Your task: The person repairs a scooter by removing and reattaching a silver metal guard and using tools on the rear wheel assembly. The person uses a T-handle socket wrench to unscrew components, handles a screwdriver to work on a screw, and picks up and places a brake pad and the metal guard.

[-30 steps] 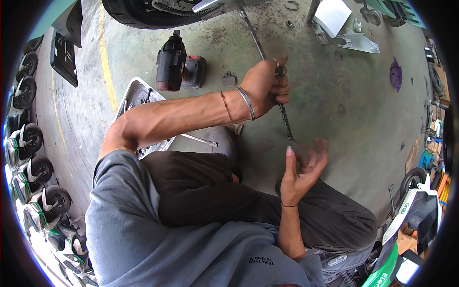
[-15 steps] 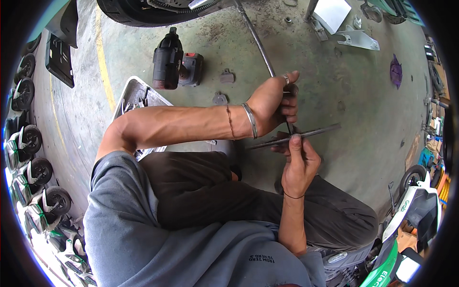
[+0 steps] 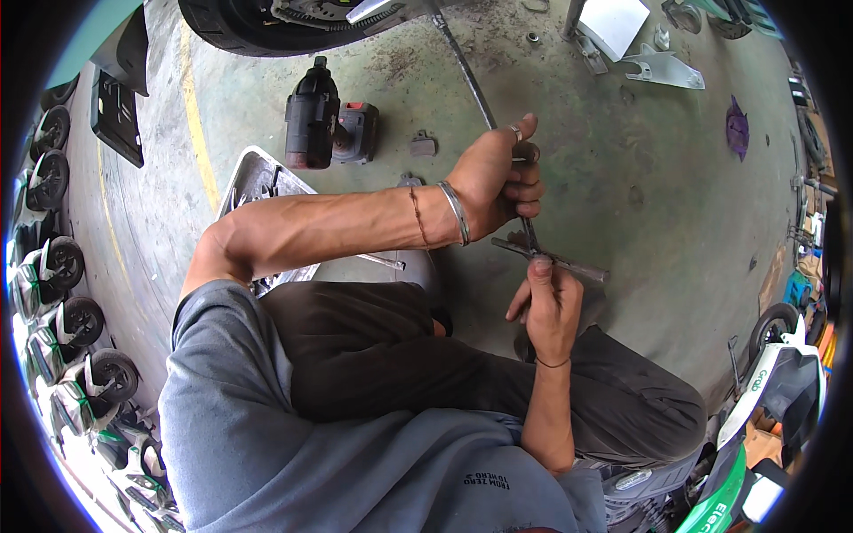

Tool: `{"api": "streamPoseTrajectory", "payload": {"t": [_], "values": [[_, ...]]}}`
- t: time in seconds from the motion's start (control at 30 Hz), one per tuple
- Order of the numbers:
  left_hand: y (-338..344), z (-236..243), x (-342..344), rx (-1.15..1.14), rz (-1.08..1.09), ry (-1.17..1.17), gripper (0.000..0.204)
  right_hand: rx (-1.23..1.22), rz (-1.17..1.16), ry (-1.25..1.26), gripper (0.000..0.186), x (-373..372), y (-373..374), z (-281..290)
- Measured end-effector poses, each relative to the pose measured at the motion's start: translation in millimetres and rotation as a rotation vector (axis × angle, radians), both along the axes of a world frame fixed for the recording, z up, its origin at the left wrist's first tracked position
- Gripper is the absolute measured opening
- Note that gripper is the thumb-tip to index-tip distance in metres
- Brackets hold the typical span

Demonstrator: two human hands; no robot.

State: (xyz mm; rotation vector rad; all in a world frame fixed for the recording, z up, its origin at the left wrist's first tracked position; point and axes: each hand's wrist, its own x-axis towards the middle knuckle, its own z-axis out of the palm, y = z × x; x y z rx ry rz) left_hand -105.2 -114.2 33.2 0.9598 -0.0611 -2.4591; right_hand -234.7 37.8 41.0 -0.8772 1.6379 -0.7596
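A long T-handle wrench [image 3: 466, 73] slants from the wheel [image 3: 240, 27] at the top toward my body. My left hand [image 3: 493, 182] has its fingers curled round the shaft, thumb pointing away. Just below that hand, the wrench's crossbar [image 3: 573, 266] lies across the end of the shaft. At its middle is my right hand [image 3: 553, 311], the thumb tip touching or overlapping the bar. The right fingers are loosely bent and apart from the thumb, not wrapped round the bar. Where the shaft meets the vehicle is cut off by the upper edge.
On the floor to the left stand a black impact wrench [image 3: 313, 115] and a brake pad [image 3: 424, 143]. A metal tray [image 3: 240, 173] with tools sits behind my left forearm. White panels [image 3: 615, 27] and a purple cloth [image 3: 737, 129] lie farther right. Scooters [image 3: 755, 391] flank me.
The crossbar has turned and now slants down to the right. Both hands have shifted slightly left, and my right fingers have loosened from their pinch on the bar.
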Motion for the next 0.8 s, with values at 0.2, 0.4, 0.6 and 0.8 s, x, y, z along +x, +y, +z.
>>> {"api": "streamPoseTrajectory", "payload": {"t": [0.2,0.4,0.6,0.8], "values": [[-4,7,-8,0.035,0.051,0.014,0.037,-0.815,0.023,0.580,0.048,16,-39,-21],[-28,3,1,-0.037,0.197,-0.038,0.028,-0.263,-0.281,-0.276,0.033,24,-59,-5],[-35,-6,9,-0.140,0.183,-0.017,0.027,0.140,-0.664,-1.190,0.039,23,-61,4],[-41,-5,11,-0.084,0.228,0.011,0.026,-0.065,-0.687,-0.541,0.029,14,-58,9]]}}
